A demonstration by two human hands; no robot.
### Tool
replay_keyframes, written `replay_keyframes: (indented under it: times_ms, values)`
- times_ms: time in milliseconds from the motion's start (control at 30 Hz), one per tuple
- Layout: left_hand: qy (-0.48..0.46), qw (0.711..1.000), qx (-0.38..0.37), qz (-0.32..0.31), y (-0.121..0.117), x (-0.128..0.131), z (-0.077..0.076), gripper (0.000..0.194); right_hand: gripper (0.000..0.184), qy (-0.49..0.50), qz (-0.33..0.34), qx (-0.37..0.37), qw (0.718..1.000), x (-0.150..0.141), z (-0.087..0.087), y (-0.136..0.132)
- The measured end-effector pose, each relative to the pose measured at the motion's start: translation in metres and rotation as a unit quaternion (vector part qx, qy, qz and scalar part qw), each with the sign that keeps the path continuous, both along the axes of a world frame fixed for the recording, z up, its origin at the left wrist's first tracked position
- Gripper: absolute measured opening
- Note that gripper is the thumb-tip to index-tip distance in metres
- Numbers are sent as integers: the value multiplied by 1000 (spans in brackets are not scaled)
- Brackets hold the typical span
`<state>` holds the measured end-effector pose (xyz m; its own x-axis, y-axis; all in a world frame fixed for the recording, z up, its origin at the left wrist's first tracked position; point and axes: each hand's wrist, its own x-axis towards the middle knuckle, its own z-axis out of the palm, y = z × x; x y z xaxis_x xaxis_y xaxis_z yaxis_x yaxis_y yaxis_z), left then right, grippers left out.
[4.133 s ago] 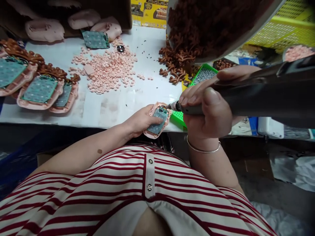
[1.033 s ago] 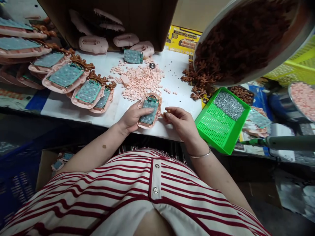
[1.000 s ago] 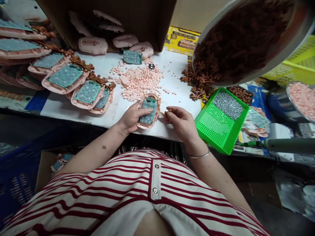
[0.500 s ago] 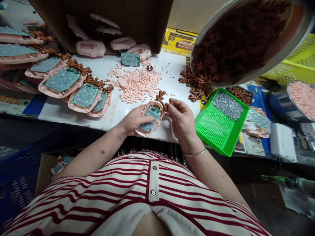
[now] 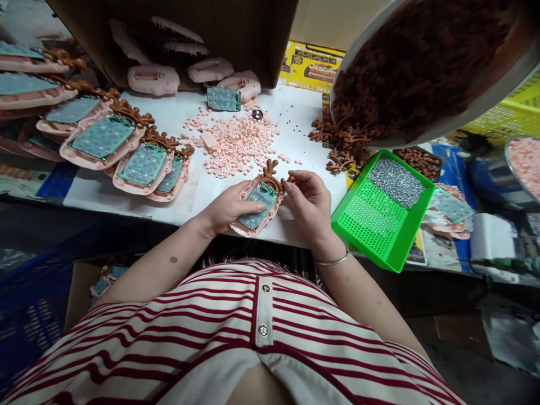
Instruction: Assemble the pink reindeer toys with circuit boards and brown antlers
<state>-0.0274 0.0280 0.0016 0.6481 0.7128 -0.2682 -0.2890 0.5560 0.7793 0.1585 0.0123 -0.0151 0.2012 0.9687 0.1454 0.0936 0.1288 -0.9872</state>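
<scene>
Now that brown antlers [image 5: 277, 182] pinched by right grip [image 5: 310, 197] have reached pink shell [image 5: 242, 228], left grip [image 5: 225, 208] clamps it across green board [image 5: 264, 195].

Matt plastic shell [image 5: 275, 210], smooth plastic antlers [image 5: 270, 168]

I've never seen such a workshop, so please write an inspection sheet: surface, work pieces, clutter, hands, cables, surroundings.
Surface: white tabletop, strewn with tiny dark bits.
Work pieces: pink shell with circuit board; brown antler piece at its upper end.
Clutter: heap of pink rings; loose antler pieces by a tilted tub.
Left hand: holds the pink shell, thumb on the circuit board.
Right hand: pinches the brown antler piece.
Cables: cannot tell; right edge dark and blurred.
Surroundings: cardboard box behind, green tray right, similar shells left.
</scene>
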Motion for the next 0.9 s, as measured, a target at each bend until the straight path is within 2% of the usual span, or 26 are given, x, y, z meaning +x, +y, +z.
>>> replay_keyframes:
  times_ms: [133, 233, 367, 500, 567, 667, 733, 833, 900]
  values:
    - [-7, 1000, -4, -15, 2, -1, -1, 52, 41, 35, 18, -15, 999, 4, -1, 0]
    - [-21, 999, 2, -29, 3, 0, 0, 49, 43, 77, 54, -49, 994, 9, 7, 3]
    - [5, 998, 30, -58, 2, 2, 4, 42, 48, 107, 77, -85, 988, 8, 18, 13]
    - [20, 998, 27, -61, 2, 2, 6, 42, 45, 98, 137, -121, 978, 2, 22, 18]
    - [25, 998, 19, -54, 1, 3, 4, 43, 43, 72, 124, -98, 985, 0, 21, 17]
    - [48, 998, 20, -28, 1, 3, 0, 44, 34, -31, 80, -28, 996, 1, 22, 14]
    - [67, 997, 25, -11, 0, 3, -2, 45, 33, -67, 81, -18, 994, 4, 23, 14]
    - [70, 997, 32, -22, -1, 4, -3, 44, 42, 1, 127, -77, 989, 6, 25, 14]
    - [65, 997, 35, -31, -1, 4, -3, 43, 45, 28, 131, -98, 986, 6, 26, 13]
